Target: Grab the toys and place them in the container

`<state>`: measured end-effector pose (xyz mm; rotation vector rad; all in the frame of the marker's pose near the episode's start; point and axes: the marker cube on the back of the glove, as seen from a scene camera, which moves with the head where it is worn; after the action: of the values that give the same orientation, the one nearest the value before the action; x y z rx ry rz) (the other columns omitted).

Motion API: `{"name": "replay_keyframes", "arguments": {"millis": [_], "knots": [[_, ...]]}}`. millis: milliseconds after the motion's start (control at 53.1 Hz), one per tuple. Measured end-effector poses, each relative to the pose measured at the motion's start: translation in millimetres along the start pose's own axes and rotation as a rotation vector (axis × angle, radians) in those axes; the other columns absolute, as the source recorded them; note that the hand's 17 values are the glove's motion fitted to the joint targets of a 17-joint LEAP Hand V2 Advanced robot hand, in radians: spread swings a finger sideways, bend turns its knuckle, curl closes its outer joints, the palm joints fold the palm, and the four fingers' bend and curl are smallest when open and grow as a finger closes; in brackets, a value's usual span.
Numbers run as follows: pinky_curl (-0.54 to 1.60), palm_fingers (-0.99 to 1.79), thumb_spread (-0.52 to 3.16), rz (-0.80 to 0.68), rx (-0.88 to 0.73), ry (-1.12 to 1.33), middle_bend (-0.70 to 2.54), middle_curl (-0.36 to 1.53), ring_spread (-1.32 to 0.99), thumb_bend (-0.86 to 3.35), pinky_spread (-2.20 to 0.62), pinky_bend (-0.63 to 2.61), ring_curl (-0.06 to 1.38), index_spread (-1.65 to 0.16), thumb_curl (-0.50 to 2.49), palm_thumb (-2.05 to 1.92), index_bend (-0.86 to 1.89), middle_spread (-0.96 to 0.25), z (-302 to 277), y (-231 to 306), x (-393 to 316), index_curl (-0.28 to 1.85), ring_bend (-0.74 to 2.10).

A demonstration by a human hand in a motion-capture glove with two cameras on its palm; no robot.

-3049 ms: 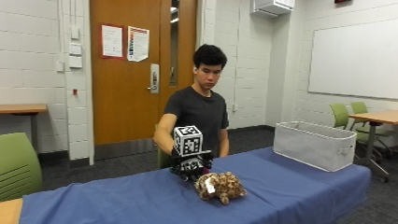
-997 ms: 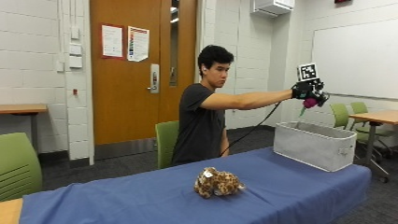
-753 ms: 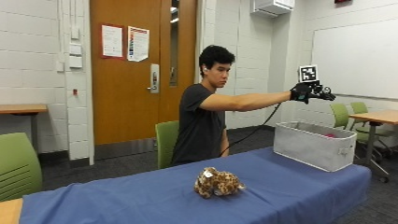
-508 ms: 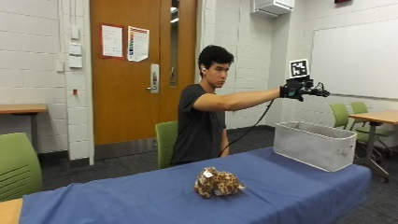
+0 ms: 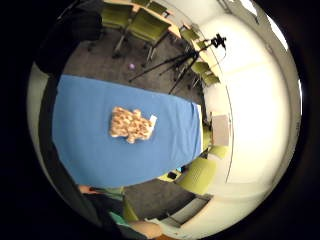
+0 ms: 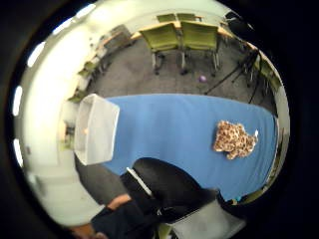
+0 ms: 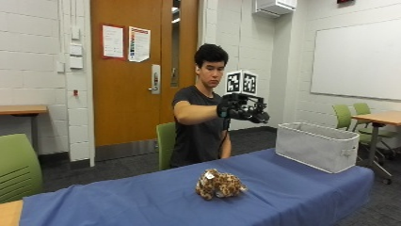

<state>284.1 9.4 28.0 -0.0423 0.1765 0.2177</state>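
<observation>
- A table covered with a blue cloth (image 7: 125,202) runs across the foreground of the outside view.
- A spotted brown-and-tan plush leopard toy (image 7: 218,184) lies on the cloth near the table's middle, with a small white tag at one end. Both palm views show it there as well (image 5: 131,124) (image 6: 234,140), alone on the blue surface.
- A person in a dark T-shirt (image 7: 199,123) stands behind the table, the right arm stretched forward at chest height.
- The black-gloved right hand (image 7: 241,108) hangs in the air above the table, between the plush toy and the container and well apart from both. It holds nothing; whether its fingers are straight or curled cannot be told from these views.
- A grey fabric rectangular container with an open top (image 7: 313,151) stands on the cloth at the table's right end, also visible in the thumb-side palm view (image 6: 95,128). Its contents cannot be made out.
</observation>
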Motion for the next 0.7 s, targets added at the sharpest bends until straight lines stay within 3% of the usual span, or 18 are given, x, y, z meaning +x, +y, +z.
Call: {"name": "replay_keyframes", "arguments": {"millis": [245, 696], "knots": [[0.32, -0.01, 0.89, 0.085, -0.122, -0.045, 0.44, 0.45, -0.31, -0.1, -0.11, 0.69, 0.28, -0.2, 0.21, -0.14, 0.18, -0.13, 84.7, 5.0, 62.0, 0.51, 0.56], [0.32, -0.07, 0.89, 0.096, -0.338, -0.084, 0.29, 0.41, -0.3, -0.1, -0.08, 0.64, 0.24, -0.21, 0.18, -0.13, 0.16, -0.09, 217.4, 15.6, 77.0, 0.49, 0.36]]}}
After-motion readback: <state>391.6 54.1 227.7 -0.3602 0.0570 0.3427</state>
